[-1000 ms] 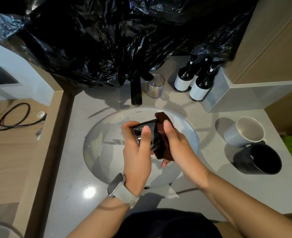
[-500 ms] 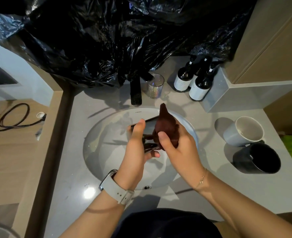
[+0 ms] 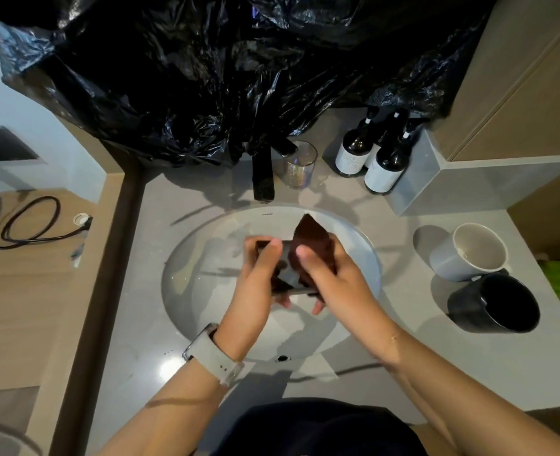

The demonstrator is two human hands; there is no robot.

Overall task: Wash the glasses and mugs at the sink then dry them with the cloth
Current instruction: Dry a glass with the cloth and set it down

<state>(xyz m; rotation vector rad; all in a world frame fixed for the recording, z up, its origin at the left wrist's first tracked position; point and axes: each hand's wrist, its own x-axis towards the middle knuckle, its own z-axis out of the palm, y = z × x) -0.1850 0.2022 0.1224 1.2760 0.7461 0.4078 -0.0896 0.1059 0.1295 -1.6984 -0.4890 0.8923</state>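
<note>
Over the sink (image 3: 206, 258), the left hand (image 3: 255, 281) grips a dark glass (image 3: 280, 258), fingers curled round it. The right hand (image 3: 331, 274) clutches the brown cloth (image 3: 311, 235) against the glass's side.

Sink basin (image 3: 206, 245): a small dark brand mark is sitting on the rear rim below the tap, too small to be read. Three dark pump bottles (image 3: 384, 166): white labels are carrying fine print that is not resolving into legible words. No other text, number or sign is showing legibly.
</note>
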